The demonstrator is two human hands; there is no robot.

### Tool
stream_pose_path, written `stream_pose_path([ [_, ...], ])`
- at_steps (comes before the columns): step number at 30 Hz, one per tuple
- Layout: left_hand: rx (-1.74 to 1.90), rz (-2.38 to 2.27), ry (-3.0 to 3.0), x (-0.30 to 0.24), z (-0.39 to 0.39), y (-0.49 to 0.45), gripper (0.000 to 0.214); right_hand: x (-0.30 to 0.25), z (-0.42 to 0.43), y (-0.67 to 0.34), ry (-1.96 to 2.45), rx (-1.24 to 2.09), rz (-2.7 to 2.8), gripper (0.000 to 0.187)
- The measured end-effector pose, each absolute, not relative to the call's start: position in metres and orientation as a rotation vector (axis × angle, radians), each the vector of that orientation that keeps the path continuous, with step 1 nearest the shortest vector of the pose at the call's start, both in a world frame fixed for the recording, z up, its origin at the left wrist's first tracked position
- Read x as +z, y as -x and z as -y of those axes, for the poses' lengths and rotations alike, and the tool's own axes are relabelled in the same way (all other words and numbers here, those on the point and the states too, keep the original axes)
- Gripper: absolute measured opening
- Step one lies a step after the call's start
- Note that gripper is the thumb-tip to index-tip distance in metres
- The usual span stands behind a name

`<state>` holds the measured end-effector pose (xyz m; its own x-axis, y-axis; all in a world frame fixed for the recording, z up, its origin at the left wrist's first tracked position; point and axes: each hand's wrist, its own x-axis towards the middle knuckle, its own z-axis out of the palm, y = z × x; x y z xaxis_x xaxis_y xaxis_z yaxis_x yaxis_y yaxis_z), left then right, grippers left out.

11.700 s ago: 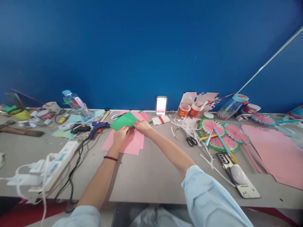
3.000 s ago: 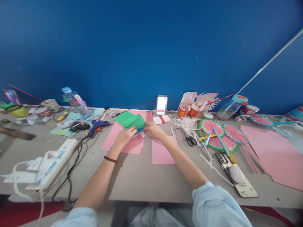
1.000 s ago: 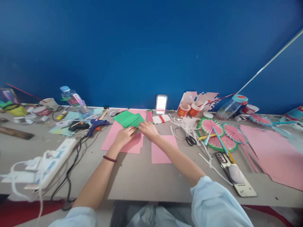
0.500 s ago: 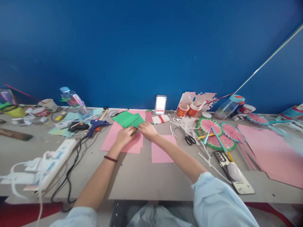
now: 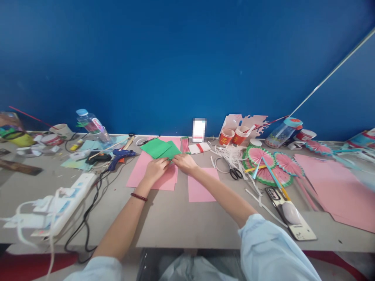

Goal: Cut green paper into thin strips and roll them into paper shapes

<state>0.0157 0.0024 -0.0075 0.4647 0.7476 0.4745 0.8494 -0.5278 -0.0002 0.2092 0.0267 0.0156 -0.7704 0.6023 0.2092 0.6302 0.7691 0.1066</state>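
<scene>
Green sheet (image 5: 174,148): corner points away, long axis unclear; left hand (image 5: 156,169), right hand (image 5: 184,162): grip pinches near edge.

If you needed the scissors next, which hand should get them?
Probably the right hand: the black-handled scissors lie to its right, closer to it than to the left hand. Both hands are at the green paper, though.

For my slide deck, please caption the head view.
Left hand and right hand at the near edge of green paper, pink sheets beneath, scissors and pleated paper fans to the right.
</scene>
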Motion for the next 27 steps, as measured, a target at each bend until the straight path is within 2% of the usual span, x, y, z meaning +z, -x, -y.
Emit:
stream_pose_path([
  [13,-0.616,1.354,2.510,-0.005,0.001,-0.019,0.022,0.014,-0.027,-0.216,1.107,-0.216,2.805,0.019],
  [27,-0.545,1.355,2.561,0.001,0.005,-0.020,0.030,0.032,-0.029,-0.238,0.880,-0.272,2.743,0.021],
])
